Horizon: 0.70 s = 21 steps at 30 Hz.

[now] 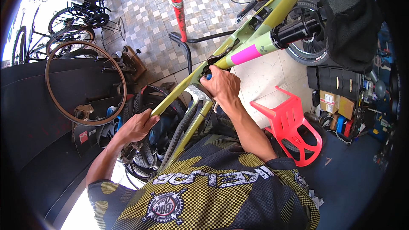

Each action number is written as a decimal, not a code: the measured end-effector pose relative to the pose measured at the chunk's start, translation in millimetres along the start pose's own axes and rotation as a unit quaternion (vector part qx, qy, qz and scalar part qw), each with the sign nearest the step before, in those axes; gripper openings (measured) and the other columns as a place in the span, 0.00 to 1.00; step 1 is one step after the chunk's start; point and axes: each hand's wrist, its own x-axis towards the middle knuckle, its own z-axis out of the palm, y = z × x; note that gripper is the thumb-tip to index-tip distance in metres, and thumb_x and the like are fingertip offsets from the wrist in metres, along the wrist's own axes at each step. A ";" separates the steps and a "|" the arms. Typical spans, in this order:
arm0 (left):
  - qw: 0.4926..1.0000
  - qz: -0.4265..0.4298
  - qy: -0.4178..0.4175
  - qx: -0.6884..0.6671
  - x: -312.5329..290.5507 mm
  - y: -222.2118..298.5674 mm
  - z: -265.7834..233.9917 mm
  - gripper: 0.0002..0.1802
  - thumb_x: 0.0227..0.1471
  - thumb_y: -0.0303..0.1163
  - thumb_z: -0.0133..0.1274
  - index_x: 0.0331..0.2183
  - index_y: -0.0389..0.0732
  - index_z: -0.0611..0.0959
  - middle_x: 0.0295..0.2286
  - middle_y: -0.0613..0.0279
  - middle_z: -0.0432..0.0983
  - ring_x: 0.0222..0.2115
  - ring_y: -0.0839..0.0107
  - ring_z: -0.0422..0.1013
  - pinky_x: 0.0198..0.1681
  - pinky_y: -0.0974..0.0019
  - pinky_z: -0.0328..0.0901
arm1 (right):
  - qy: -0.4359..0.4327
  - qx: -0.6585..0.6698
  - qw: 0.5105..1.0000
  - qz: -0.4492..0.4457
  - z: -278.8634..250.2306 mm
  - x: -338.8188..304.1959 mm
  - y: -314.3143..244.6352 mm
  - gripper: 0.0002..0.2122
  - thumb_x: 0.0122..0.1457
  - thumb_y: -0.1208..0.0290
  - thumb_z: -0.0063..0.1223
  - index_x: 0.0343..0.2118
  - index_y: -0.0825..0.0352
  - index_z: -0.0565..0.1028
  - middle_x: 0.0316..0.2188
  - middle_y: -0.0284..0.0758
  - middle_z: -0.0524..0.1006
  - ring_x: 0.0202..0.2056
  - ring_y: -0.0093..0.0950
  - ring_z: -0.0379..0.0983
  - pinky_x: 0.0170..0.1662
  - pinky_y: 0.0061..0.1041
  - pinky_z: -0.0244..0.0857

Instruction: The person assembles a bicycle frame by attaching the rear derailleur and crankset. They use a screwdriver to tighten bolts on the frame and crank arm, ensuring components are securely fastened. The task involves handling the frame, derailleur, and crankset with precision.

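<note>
An olive-green bicycle frame (279, 10) with a pink band runs diagonally from the upper right down toward my body. My left hand (138, 127) is closed around the end of one of its thin rear stays. At the joint in the middle of the frame, my right hand (223, 84) has its fingers curled in and pressed together. A small blue bit (208, 76) shows beside those fingers; what it belongs to is hidden. Black fittings (297, 31) sit on the frame's thick tube near the upper right. Below the joint, a dark knobby tyre (181, 132) passes between the stays.
Beyond the frame rises a red post (179, 12) on a black tube base (187, 47). A bare wheel rim (49, 74) leans at the left. A red plastic chair (294, 121) stands right, near cardboard boxes (328, 101). Dark cloth (353, 30) hangs at the upper right.
</note>
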 end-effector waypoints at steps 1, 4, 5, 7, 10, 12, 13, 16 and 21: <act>1.000 0.005 0.001 0.002 0.2 -2.6 1.4 0.26 0.73 0.52 0.43 0.35 0.36 0.71 0.21 0.42 0.68 0.25 0.39 0.69 0.31 0.45 0.60 | -0.009 -0.001 1.000 0.004 -0.3 1.8 -0.9 0.16 0.56 0.54 0.60 0.35 0.64 0.80 0.29 0.44 0.85 0.34 0.45 0.84 0.39 0.45 0.76; 1.000 0.016 0.002 0.000 1.4 -8.6 2.2 0.26 0.73 0.52 0.43 0.36 0.36 0.71 0.22 0.42 0.68 0.26 0.39 0.70 0.31 0.45 0.60 | -0.021 -0.006 1.000 0.010 -1.6 4.3 -2.2 0.16 0.56 0.55 0.59 0.36 0.65 0.80 0.31 0.45 0.85 0.36 0.46 0.84 0.41 0.45 0.76; 1.000 0.015 0.003 -0.009 1.5 -7.7 2.8 0.26 0.73 0.52 0.43 0.36 0.36 0.71 0.22 0.42 0.68 0.26 0.39 0.70 0.31 0.45 0.60 | -0.027 -0.013 0.999 0.011 -3.3 4.7 -2.5 0.16 0.57 0.55 0.58 0.36 0.65 0.80 0.31 0.45 0.85 0.37 0.46 0.84 0.42 0.44 0.76; 1.000 0.016 0.003 -0.017 2.0 -9.1 3.4 0.26 0.72 0.52 0.44 0.36 0.35 0.72 0.22 0.42 0.68 0.26 0.39 0.70 0.31 0.46 0.61 | 0.004 0.011 1.000 0.011 -3.4 -3.2 -2.7 0.16 0.58 0.55 0.59 0.39 0.63 0.81 0.33 0.43 0.86 0.38 0.44 0.84 0.43 0.43 0.76; 1.000 0.017 -0.003 -0.020 4.8 -15.2 3.8 0.26 0.72 0.52 0.44 0.36 0.35 0.72 0.22 0.43 0.68 0.26 0.40 0.69 0.32 0.46 0.61 | 0.047 0.025 0.999 0.008 11.3 -6.6 11.9 0.20 0.58 0.52 0.60 0.50 0.57 0.82 0.37 0.40 0.86 0.40 0.43 0.84 0.45 0.42 0.76; 0.999 0.011 -0.008 -0.033 5.9 -13.8 3.7 0.26 0.72 0.52 0.45 0.36 0.35 0.72 0.22 0.44 0.68 0.26 0.41 0.68 0.32 0.47 0.61 | 0.056 0.027 0.998 -0.005 14.7 -5.8 19.4 0.23 0.58 0.51 0.60 0.54 0.54 0.82 0.39 0.39 0.87 0.40 0.42 0.84 0.46 0.42 0.75; 1.000 0.011 -0.011 -0.027 6.4 -13.6 3.0 0.26 0.72 0.52 0.44 0.37 0.35 0.73 0.22 0.48 0.68 0.25 0.50 0.69 0.30 0.50 0.62 | 0.050 0.027 0.998 -0.016 15.0 -4.0 22.1 0.22 0.58 0.51 0.61 0.53 0.55 0.82 0.38 0.38 0.87 0.40 0.42 0.84 0.46 0.41 0.75; 1.000 0.007 -0.018 -0.015 7.0 -14.6 2.8 0.25 0.73 0.51 0.44 0.38 0.36 0.75 0.23 0.57 0.69 0.23 0.67 0.69 0.28 0.58 0.64 | 0.050 0.019 0.998 -0.042 13.7 -2.1 24.8 0.18 0.57 0.53 0.64 0.48 0.56 0.83 0.36 0.36 0.87 0.39 0.41 0.84 0.44 0.40 0.75; 1.000 0.011 -0.014 -0.010 6.9 -14.3 2.9 0.25 0.73 0.51 0.44 0.38 0.36 0.75 0.23 0.56 0.69 0.23 0.67 0.69 0.28 0.58 0.64 | 0.052 0.006 0.998 -0.046 5.5 -1.5 10.3 0.15 0.56 0.56 0.65 0.38 0.62 0.80 0.32 0.40 0.86 0.37 0.42 0.84 0.42 0.41 0.75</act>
